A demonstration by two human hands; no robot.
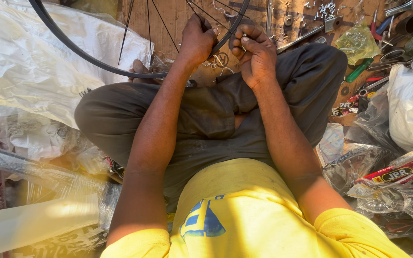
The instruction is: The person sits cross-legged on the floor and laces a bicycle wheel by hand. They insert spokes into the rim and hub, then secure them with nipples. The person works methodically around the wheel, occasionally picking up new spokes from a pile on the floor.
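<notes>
I sit cross-legged in dark trousers with a black bicycle wheel rim and its thin spokes in front of my knees. My left hand grips the rim at its near edge, fingers curled over it. My right hand is just beside it, pinching a small silver spoke nipple between thumb and fingers, close to the rim.
Crumpled white plastic sheeting covers the left. Small metal parts, a metal bar and hand tools lie on the wooden floor at the upper right. Plastic bags and packets pile up on the right.
</notes>
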